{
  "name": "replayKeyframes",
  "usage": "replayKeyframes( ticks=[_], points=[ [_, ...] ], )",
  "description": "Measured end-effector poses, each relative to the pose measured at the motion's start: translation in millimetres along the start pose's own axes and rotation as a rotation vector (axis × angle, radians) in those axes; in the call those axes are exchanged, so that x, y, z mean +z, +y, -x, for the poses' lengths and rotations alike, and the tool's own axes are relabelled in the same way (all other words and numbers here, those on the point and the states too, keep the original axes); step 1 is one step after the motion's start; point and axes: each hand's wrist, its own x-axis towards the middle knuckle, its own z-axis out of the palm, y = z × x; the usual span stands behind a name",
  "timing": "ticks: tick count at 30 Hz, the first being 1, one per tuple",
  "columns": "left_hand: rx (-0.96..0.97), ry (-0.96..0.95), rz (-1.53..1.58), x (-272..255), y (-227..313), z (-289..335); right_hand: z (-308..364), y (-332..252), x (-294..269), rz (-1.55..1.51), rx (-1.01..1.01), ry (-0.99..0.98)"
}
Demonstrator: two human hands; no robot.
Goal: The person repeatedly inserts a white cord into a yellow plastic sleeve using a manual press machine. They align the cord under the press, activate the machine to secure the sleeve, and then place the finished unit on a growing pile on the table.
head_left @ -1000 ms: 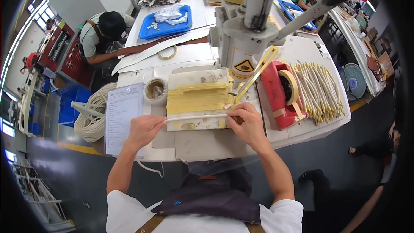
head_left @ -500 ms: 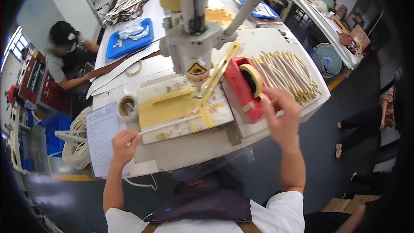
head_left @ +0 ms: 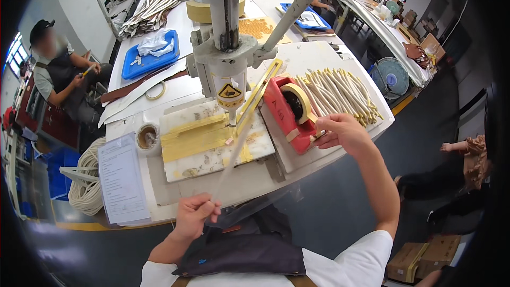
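Note:
My left hand, near the table's front edge, is closed on one end of a pale cord. The cord is smeared by motion and slants up toward the foot of the grey press. At the front end of a red tape dispenser, my right hand pinches the loose end of the yellowish tape roll; the fingers partly hide this strip. Under the press lies a stone slab partly covered with yellow tape.
Many pale cords with yellow-taped ends lie right of the dispenser. A cardboard-coloured roll, a printed sheet and a cord coil are at left. Behind them is a blue tray. A co-worker sits at far left.
My left hand has come right and toward me, swinging the cord from lying across the slab to a steep slant. My right hand has shifted slightly to the dispenser's front end. The view has turned a little.

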Motion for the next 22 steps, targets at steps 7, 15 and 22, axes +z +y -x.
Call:
replayKeyframes(
  ticks=[7, 15, 22],
  points=[
    [-0.03, -0.022, -0.072, 17.4, -5.1, -8.6, 29.5, 44.1, -1.5, -0.508, -0.266, -0.064],
    [-0.128, -0.065, -0.121, 33.0, 1.6, -25.0, 11.6, 103.4, 7.2, -0.072, -0.485, 0.278],
    [-0.1, -0.034, -0.329, 49.4, 12.1, -21.5, 8.1, 124.5, -1.7, 0.014, -0.498, 0.435]
  ],
)
